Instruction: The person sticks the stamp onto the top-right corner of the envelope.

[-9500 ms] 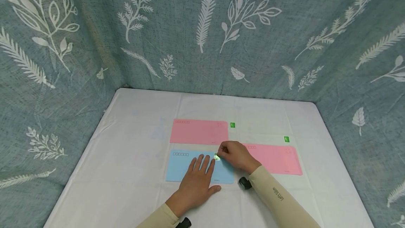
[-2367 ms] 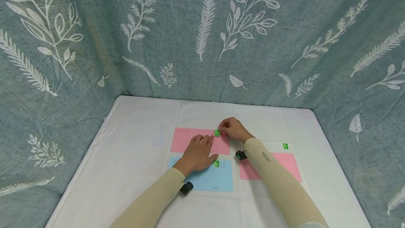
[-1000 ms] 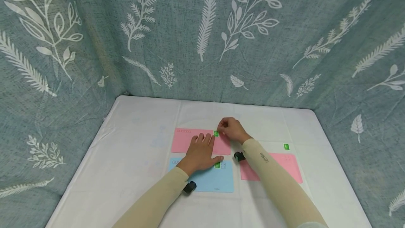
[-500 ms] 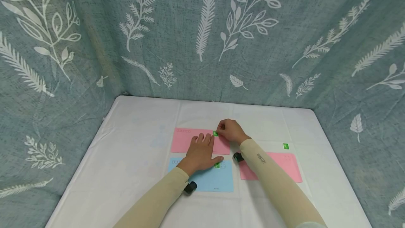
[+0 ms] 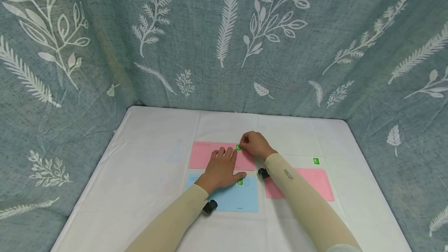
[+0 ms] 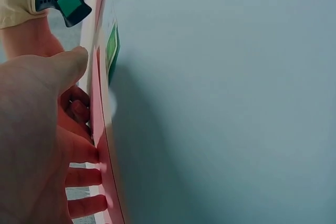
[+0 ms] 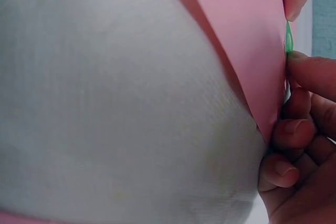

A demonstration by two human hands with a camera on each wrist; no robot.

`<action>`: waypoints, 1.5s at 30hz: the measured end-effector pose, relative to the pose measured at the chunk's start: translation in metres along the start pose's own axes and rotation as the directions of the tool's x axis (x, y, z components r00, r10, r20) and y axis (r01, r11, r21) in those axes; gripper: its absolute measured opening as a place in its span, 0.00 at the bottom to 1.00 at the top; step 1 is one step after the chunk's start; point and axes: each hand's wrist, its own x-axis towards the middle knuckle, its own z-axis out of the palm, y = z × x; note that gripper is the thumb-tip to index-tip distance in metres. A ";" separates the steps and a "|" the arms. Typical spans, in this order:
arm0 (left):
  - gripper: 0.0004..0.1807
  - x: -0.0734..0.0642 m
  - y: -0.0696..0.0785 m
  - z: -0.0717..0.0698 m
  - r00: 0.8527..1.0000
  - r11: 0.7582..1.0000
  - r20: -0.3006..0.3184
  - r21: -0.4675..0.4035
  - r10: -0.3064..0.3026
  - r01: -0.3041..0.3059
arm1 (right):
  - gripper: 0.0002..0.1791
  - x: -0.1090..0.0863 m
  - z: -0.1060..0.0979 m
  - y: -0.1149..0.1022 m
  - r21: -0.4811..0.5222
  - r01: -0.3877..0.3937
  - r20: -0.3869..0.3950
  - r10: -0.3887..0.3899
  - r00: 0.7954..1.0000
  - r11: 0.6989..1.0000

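Observation:
My left hand [image 5: 221, 170] rests with spread fingers on the far pink envelope [image 5: 201, 156], its wrist and thumb over the blue envelope [image 5: 241, 201]. At the pink envelope's upper right corner, my right hand [image 5: 256, 144] pinches the edge of a green stamp [image 5: 238, 147]. In the right wrist view the thumb meets the stamp [image 7: 289, 39], and a left fingertip [image 7: 297, 3] lies close above it. Another green stamp [image 5: 239, 182] lies on the blue envelope near its upper right, beside printed marks, just by my left thumb.
A second pink envelope [image 5: 315, 182] lies to the right, partly under my right sleeve [image 5: 297, 189]. Beyond it a loose green stamp [image 5: 316, 161] lies on the white tablecloth [image 5: 147, 174]. A leaf-patterned curtain [image 5: 196, 42] hangs around the table.
Earlier, both hands were at the blue envelope's stamp; since then they have moved to the far pink envelope, and the stamp beside it is now on its corner. Over the last second the hands barely shift.

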 end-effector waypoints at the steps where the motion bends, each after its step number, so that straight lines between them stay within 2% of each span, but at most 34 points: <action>1: 0.51 0.000 0.000 0.000 1.000 1.000 0.000 -0.003 0.001 -0.001 | 0.09 0.000 0.000 0.000 0.000 0.001 0.002 -0.001 1.000 1.000; 8: 0.50 0.001 -0.003 -0.002 1.000 1.000 -0.010 -0.001 0.006 -0.006 | 0.09 0.001 -0.002 -0.002 -0.002 0.010 -0.002 -0.010 1.000 1.000; 15: 0.51 0.000 -0.004 -0.002 1.000 1.000 0.006 0.007 0.010 -0.010 | 0.09 0.000 -0.002 -0.004 -0.014 -0.002 0.008 0.002 1.000 1.000; 22: 0.51 0.000 -0.003 -0.002 1.000 1.000 0.006 -0.027 0.005 -0.005 | 0.10 0.000 -0.001 -0.005 -0.026 -0.008 0.014 0.008 1.000 1.000; 29: 0.51 0.004 -0.004 0.009 1.000 1.000 0.016 -0.010 0.002 -0.002 | 0.10 -0.001 -0.001 -0.006 -0.049 -0.001 0.024 0.002 1.000 0.999; 37: 0.51 0.001 -0.002 0.003 1.000 1.000 0.028 0.002 0.000 0.000 | 0.09 -0.001 -0.001 -0.006 -0.050 -0.006 0.044 0.008 0.999 0.999; 45: 0.51 0.002 -0.003 0.005 1.000 1.000 0.001 0.002 0.017 -0.017 | 0.10 -0.001 0.000 -0.006 -0.084 -0.011 0.030 0.014 0.999 0.996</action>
